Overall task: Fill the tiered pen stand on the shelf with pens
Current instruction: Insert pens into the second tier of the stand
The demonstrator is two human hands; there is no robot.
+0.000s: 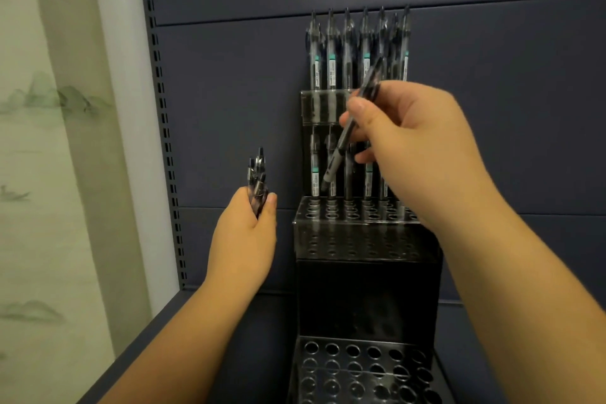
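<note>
Right hand (423,144) pinches one pen (341,147) tilted over pen stand (360,233) mid tier; left hand (244,236) grips spare pens (257,180). Pen labels w/ teal band, text unreadable.

1. The right hand (413,141) pinches a tilted pen (341,144) over the tiered stand (360,239).
2. The left hand (244,233) grips a pen bundle (257,180), left of the stand.
3. Pens fill the far tiers.

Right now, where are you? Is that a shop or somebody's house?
Probably a shop, maybe its stationery aisle. A dark metal shelf has a slotted upright like store racking, and a clear tiered pen stand shows rows of matching labelled pens. The left hand holds a bundle of spare pens for restocking.
</note>
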